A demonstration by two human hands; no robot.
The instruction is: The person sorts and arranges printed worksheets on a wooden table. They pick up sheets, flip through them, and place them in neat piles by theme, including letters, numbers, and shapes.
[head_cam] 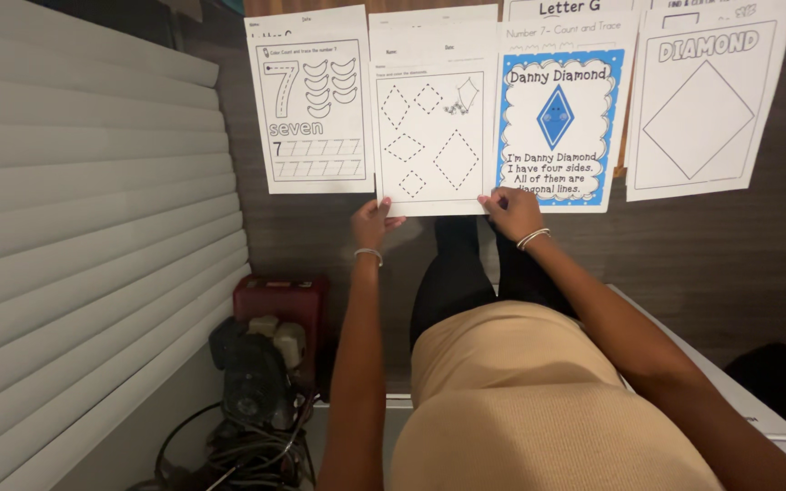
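A white worksheet with several dashed diamond outlines point(429, 127) lies against a brown wood-grain surface point(320, 236). My left hand point(373, 223) pinches its lower left corner. My right hand point(513, 211) presses on its lower right corner, where it meets a blue-bordered diamond poster sheet point(557, 118). Both wrists wear thin bracelets. A number tracing sheet point(313, 105) sits to the left and a large diamond outline sheet point(700, 105) to the right.
More sheets overlap along the top edge. White slatted blinds point(84, 236) fill the left side. A red box point(279, 300), a dark device with tangled cables point(252, 391) and a white ledge point(730, 391) lie below. My legs and tan top occupy the centre.
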